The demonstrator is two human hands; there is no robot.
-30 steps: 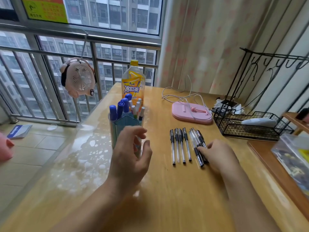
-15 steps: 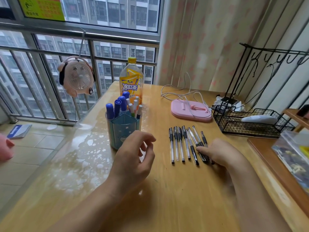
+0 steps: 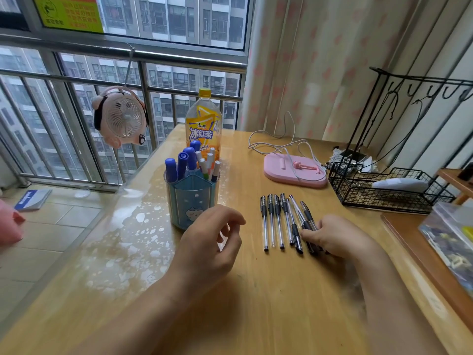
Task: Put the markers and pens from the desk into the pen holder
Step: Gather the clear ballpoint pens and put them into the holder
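A blue pen holder (image 3: 190, 203) stands on the wooden desk (image 3: 268, 290) and holds blue markers (image 3: 183, 162) and thin white markers (image 3: 208, 162). To its right, several black-and-clear pens (image 3: 275, 219) lie side by side. My left hand (image 3: 207, 249) hovers just in front of the holder, loosely curled and empty. My right hand (image 3: 335, 237) rests on the desk, its fingertips closed on the lower ends of the rightmost pens. These pens are bunched and slanted; my fingers hide their tips.
A yellow iced-tea bottle (image 3: 203, 124) stands behind the holder. A pink stand (image 3: 294, 170) with a white cable and a black wire basket (image 3: 384, 193) lie at the back right. A wooden tray (image 3: 409, 242) with a plastic box (image 3: 450, 237) borders the right edge. A pink fan (image 3: 121, 119) hangs at the window.
My left hand has drawn back from the holder and shifted right, fingers curling. My right hand stays on the rightmost pens, which have slid slightly toward me.
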